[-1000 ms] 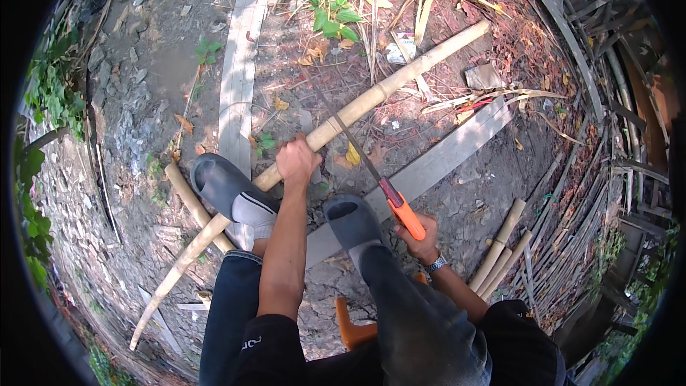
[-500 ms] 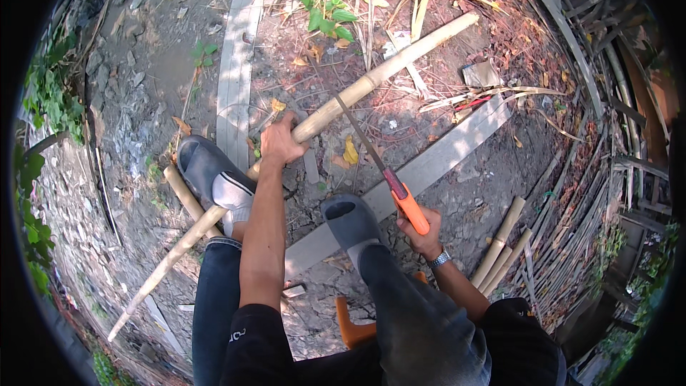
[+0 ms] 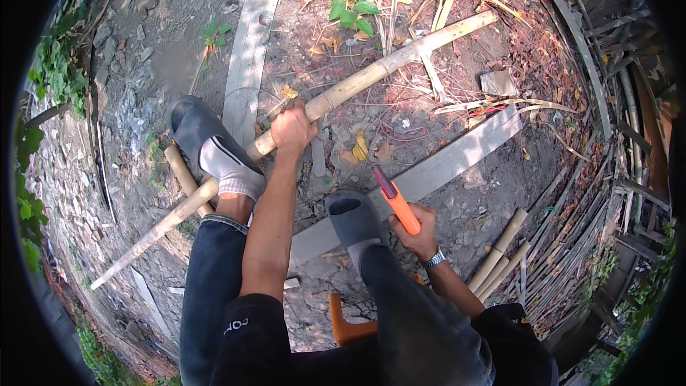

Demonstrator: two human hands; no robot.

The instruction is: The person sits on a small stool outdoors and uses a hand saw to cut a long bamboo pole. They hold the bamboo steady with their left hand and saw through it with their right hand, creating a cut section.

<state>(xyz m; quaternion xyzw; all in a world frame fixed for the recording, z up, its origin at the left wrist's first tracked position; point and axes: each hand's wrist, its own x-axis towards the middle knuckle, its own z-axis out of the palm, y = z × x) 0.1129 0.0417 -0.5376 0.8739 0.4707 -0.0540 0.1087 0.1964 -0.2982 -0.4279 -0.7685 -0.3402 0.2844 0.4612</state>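
My left hand (image 3: 293, 129) is wrapped round a long bamboo pole (image 3: 364, 80), which slants from the lower left to the upper right. The pole's lower part passes beneath my left foot in a dark grey slipper (image 3: 194, 123) and crosses a short bamboo piece (image 3: 187, 175). In my right hand (image 3: 420, 231) is a hand saw with an orange handle (image 3: 404, 211), held apart from the pole above a flat grey board. Only the handle and its dark red front part show clearly; the blade cannot be made out.
A grey board (image 3: 457, 154) lies by my right slipper (image 3: 352, 218), another board (image 3: 250, 50) farther off. Short bamboo lengths (image 3: 500, 250) lie at the right, near a heap of thin sticks (image 3: 557, 243). An orange stool-like frame (image 3: 346, 322) shows beneath me.
The saw's long blade, seen beside the pole before, no longer shows. The pole has shifted and its lower-left end sits higher in view. My left hand has a fuller wrap round it.
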